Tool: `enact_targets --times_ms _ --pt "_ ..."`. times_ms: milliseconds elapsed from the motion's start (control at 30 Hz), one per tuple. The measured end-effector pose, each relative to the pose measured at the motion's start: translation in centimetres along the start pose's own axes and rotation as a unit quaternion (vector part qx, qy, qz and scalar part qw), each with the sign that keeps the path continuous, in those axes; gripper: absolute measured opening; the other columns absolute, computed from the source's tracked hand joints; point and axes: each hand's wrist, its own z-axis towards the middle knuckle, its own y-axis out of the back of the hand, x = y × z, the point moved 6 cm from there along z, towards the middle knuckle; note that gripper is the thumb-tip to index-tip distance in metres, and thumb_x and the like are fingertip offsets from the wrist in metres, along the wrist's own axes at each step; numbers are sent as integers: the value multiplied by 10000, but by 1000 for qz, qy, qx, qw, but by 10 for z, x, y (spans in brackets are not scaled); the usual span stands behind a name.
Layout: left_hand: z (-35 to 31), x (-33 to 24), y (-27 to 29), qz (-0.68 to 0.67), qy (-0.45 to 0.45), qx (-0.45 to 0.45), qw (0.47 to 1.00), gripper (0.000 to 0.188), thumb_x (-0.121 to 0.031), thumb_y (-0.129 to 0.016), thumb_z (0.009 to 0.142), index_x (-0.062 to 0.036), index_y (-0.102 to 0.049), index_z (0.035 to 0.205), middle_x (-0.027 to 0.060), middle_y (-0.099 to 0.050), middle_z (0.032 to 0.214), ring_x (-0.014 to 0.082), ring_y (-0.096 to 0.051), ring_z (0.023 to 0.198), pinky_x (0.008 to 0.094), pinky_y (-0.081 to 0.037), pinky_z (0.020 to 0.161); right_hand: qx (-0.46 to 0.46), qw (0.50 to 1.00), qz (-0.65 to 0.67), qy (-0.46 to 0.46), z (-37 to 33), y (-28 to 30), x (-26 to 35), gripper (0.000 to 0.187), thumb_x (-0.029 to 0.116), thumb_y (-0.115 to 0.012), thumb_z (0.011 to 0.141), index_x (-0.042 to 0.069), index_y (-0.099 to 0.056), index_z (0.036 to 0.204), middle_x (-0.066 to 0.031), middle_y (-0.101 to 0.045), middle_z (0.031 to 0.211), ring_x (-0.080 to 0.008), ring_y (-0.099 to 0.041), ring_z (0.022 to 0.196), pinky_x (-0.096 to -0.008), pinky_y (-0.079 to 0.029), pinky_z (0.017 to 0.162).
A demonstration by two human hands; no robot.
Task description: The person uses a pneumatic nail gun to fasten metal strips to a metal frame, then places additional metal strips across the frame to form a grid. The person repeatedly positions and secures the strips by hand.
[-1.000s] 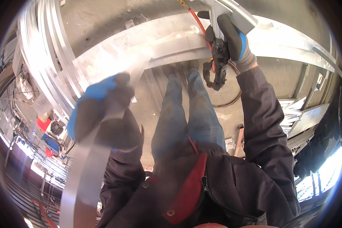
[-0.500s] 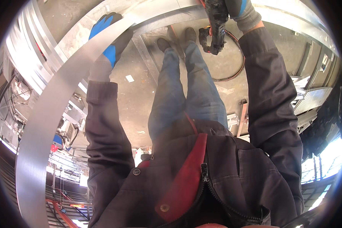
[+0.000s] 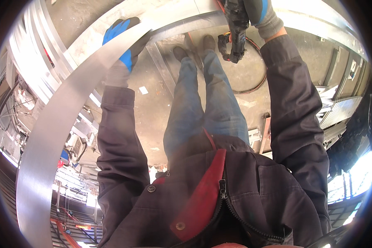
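Observation:
My left hand (image 3: pixel 117 31), in a blue and grey glove, is wrapped around a long flat metal bar (image 3: pixel 41 144). Its fingers show past the far edge, its wrist on the near side. The bar sweeps from the lower left up toward the top, curved by the lens. At the top right, my gloved right hand (image 3: pixel 258 13) is against a black, tape-wrapped hand tool (image 3: pixel 237 35) and appears closed on it. The picture's edge cuts off those fingers and the tool's far end. A cable (image 3: pixel 262 74) loops beside the tool.
Long pale metal profiles (image 3: pixel 41 45) lie side by side at the left. A wide metal beam (image 3: pixel 182 25) crosses the top, in front of my shoes. More metal lengths (image 3: pixel 345 109) are stacked at the right. A paper scrap (image 3: pixel 143 90) lies on the concrete floor.
My left hand has shifted a little to the right along with the bar. The black tool has dropped slightly in the picture, and the right hand has barely moved.

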Motion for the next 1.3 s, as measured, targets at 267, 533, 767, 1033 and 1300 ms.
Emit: enact_targets --times_ms 267,533,767,1033,1300 --pt "-2 26 -2 72 -65 -33 995 347 -258 -838 827 -82 -745 1110 104 -727 1094 358 -640 1089 466 -499 967 -8 999 -26 30 -3 -1 9 525 488 -619 1015 12 -720 1214 -20 -645 716 -95 -565 604 -250 -445 559" --pt "3 29 -9 96 -54 43 993 351 -285 -846 830 -110 -763 1122 96 -738 1114 378 -632 1140 481 -485 1009 -12 998 -48 31 -3 0 10 505 469 -614 1023 15 -723 1213 -22 -658 732 -105 -591 642 -257 -464 595" --pt "9 13 -6 47 -25 72 996 313 -273 -835 824 -100 -763 1074 98 -741 1066 377 -647 1051 480 -506 930 -5 997 -63 39 0 3 7 485 443 -603 1036 8 -712 1220 -23 -664 746 -108 -597 652 -260 -472 606" --pt "2 1 0 104 -90 -13 990 344 -222 -868 791 -104 -768 1098 107 -736 1126 384 -626 1126 483 -492 981 -10 999 -47 23 1 2 5 499 452 -613 1030 8 -696 1240 -25 -666 748 -108 -605 661 -262 -476 605" --pt "-3 10 0 143 -116 -17 983 351 -243 -863 805 -156 -775 1134 109 -726 1173 395 -610 1179 504 -479 1009 -10 999 -42 27 1 1 5 485 458 -623 1022 9 -707 1187 -27 -663 741 -116 -607 646 -265 -476 591"
